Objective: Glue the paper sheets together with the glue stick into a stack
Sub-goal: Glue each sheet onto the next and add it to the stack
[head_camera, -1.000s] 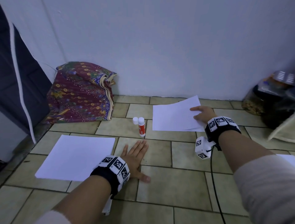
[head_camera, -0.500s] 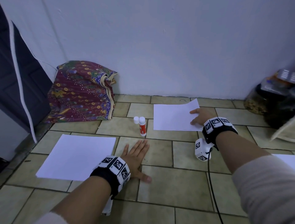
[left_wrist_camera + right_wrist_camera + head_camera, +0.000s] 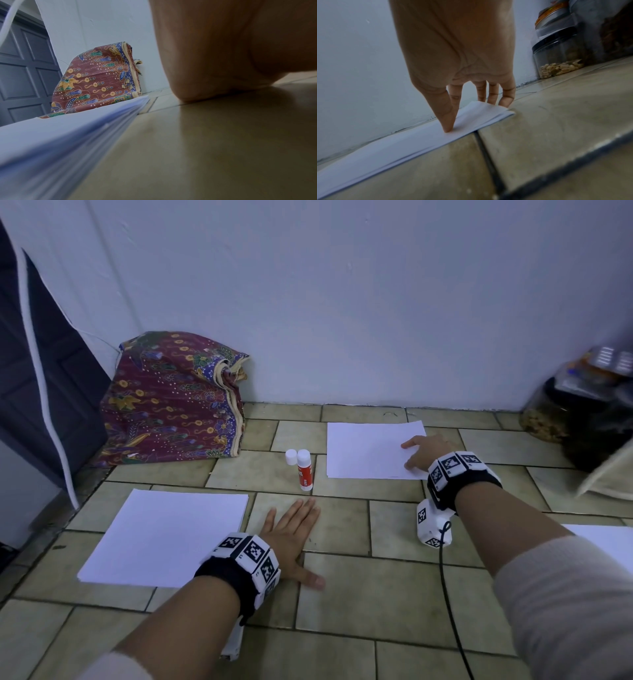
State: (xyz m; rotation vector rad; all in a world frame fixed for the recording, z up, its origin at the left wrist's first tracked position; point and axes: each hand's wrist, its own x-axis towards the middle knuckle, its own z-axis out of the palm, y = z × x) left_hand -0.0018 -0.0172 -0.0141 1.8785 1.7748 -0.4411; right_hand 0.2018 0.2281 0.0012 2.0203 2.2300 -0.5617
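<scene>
Left of the glue stick [image 3: 304,470] a paper stack [image 3: 164,537] lies on the floor; the left hand [image 3: 291,539] rests flat, fingers spread. Right of the glue stick, the right hand [image 3: 426,451] presses straight fingertips [image 3: 447,128] on the paper sheets [image 3: 370,450].

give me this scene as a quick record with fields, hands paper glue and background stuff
left hand: flat on the tiled floor, holding nothing
right hand: fingertips pressing the far white paper sheets
near white paper stack: untouched, beside left hand
red-and-white glue stick: upright, its white cap standing beside it
patterned maroon cloth bundle: against wall
</scene>
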